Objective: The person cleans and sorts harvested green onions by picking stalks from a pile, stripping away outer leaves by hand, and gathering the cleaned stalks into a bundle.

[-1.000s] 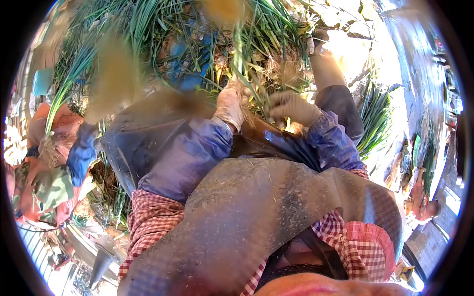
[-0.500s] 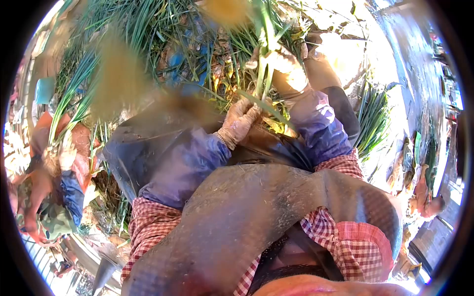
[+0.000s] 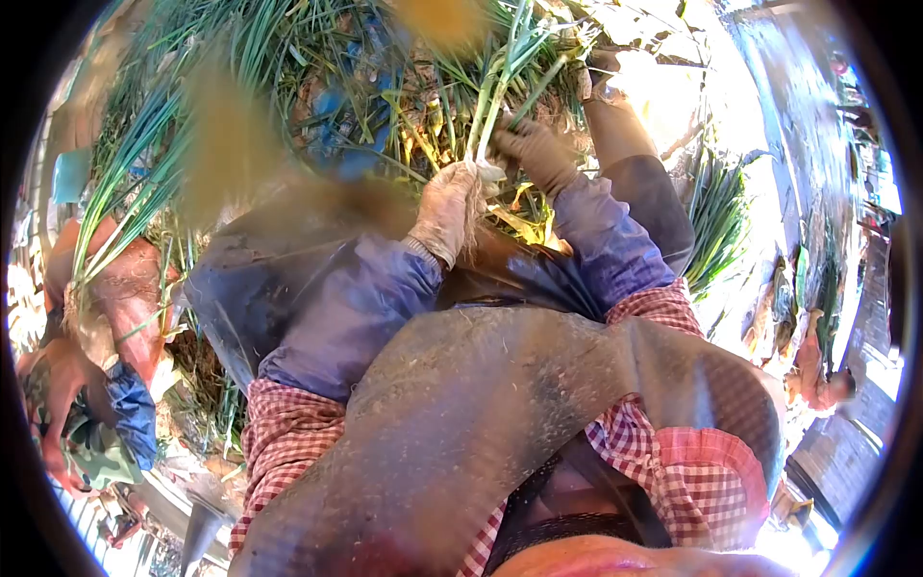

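My left hand (image 3: 445,207), in a pale soiled glove, is closed around the white root end of some scallions (image 3: 492,96). Their green stalks point up and away from me, and thin roots (image 3: 471,216) hang below the fingers. Just right of the stalks is my gloved right hand (image 3: 543,156), fingers curled and slightly blurred. A green leaf (image 3: 543,88) rises beside its fingertips; whether the fingers grip it is unclear. Yellowed leaves (image 3: 524,226) lie below, between my wrists.
A large heap of scallions (image 3: 240,58) spreads ahead and to the left. Another bunch (image 3: 719,226) lies right of my knee. At left, a co-worker in camouflage (image 3: 101,447) holds scallions. A dark apron (image 3: 461,404) covers my lap. Blurry spots obscure parts of the view.
My right hand has moved from near the upper stalks down and left, close to my left hand. The scallions lean slightly more right, and their white ends and roots show more.
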Demonstrator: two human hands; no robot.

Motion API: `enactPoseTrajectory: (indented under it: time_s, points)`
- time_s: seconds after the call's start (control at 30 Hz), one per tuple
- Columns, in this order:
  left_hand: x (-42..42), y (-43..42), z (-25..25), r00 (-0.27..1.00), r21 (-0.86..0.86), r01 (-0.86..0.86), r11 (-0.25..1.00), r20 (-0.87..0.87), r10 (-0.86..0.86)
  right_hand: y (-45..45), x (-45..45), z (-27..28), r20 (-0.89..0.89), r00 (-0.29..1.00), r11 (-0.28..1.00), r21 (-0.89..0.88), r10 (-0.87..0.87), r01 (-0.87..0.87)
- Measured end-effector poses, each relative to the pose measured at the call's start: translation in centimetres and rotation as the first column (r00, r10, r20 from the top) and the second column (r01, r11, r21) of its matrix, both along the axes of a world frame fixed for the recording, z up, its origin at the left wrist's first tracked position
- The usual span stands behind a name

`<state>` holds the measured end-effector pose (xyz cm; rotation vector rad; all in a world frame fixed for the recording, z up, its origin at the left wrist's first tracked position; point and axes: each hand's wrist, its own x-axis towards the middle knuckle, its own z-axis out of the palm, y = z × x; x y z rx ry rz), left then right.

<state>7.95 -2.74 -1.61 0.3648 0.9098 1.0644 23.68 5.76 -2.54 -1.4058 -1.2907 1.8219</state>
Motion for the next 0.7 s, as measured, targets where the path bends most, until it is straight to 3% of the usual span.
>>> enactPoseTrajectory:
  time_s: [0.03, 0.07, 0.1, 0.13, 0.17, 0.23, 0.27, 0.3, 0.33, 0.37, 0.43, 0.5, 0.53, 0.57, 0.63, 0.7]
  points:
    - [0.0, 0.0, -0.1, 1.0, -0.002, 0.001, 1.0, 0.002, -0.001, -0.5, 0.0, 0.4, 0.192, 0.971, 0.99, 0.0, 0.141, -0.144]
    - [0.0, 0.1, -0.2, 0.999, -0.012, -0.014, 1.0, 0.038, 0.014, -0.6, 0.4, -1.2, 0.193, 0.971, 0.99, 0.0, 0.139, -0.142]
    - [0.0, 0.2, -0.4, 0.997, -0.022, -0.028, 0.999, 0.073, 0.029, -0.8, 1.0, -3.9, 0.599, 0.658, 0.803, 0.043, 0.455, -0.594]
    - [0.0, 0.3, -1.7, 0.995, 0.006, -0.049, 0.999, 0.089, 0.048, -0.9, 1.5, -5.5, 0.864, 0.12, 0.448, -0.131, 0.488, -0.884]
    - [0.1, 0.3, -1.4, 0.995, 0.008, -0.042, 0.999, 0.088, 0.042, -0.9, 1.8, -4.9, 0.865, 0.124, 0.454, -0.129, 0.486, -0.882]
    - [0.4, 0.3, -0.4, 0.994, 0.02, -0.04, 0.999, 0.107, 0.038, -0.9, 2.2, -1.9, 0.807, 0.467, 0.808, -0.022, 0.361, -0.588]
    - [0.0, 0.2, -0.5, 0.992, -0.034, 0.029, 0.999, 0.123, -0.025, -0.8, 2.5, -0.9, 0.76, 0.6, 0.921, 0.005, 0.25, -0.39]
    - [0.2, 0.0, -0.6, 0.992, -0.039, 0.025, 0.999, 0.124, -0.02, -0.2, 2.9, -0.8, 0.759, 0.598, 0.919, 0.0, 0.256, -0.393]
    - [0.6, -0.1, -0.7, 0.983, -0.021, 0.034, 0.999, 0.183, -0.029, 0.8, 3.4, -1.0, 0.392, 0.918, 0.99, 0.096, 0.054, -0.099]
    - [0.8, -0.2, -0.8, 0.97, 0.003, 0.043, 0.999, 0.238, -0.043, 1.5, 3.6, -0.8, -0.061, 0.975, 0.975, 0.051, -0.214, 0.217]
    - [1.1, -0.4, -2.0, 0.979, 0.008, 0.119, 0.993, 0.163, -0.119, 1.9, 1.9, 1.4, -0.187, 0.97, 0.987, -0.069, -0.158, 0.147]
    - [1.6, -0.7, -2.3, 0.983, 0.031, 0.124, 0.992, 0.134, -0.127, 0.8, -0.1, 2.4, -0.153, 0.973, 0.97, 0.144, -0.175, 0.198]
    - [1.4, -0.8, -2.5, 0.983, 0.17, 0.182, 0.968, -0.071, -0.172, 0.7, -0.8, 2.7, -0.151, 0.981, 0.947, 0.279, -0.12, 0.159]
    - [1.3, -0.7, -2.4, 0.983, 0.167, 0.179, 0.97, -0.073, -0.169, 0.6, -1.3, 3.2, -0.142, 0.988, 0.906, 0.406, -0.068, 0.121]
    - [1.4, -0.5, -1.7, 0.998, 0.174, 0.065, 0.983, -0.007, -0.065, 0.6, -1.6, 5.9, -0.109, 0.99, 0.935, 0.335, -0.084, 0.116]
    - [1.5, -0.3, -1.5, 1.0, 0.14, -0.004, 0.99, 0.001, 0.004, 2.5, -0.3, 4.1, -0.01, 0.99, 0.915, 0.38, -0.141, 0.134]
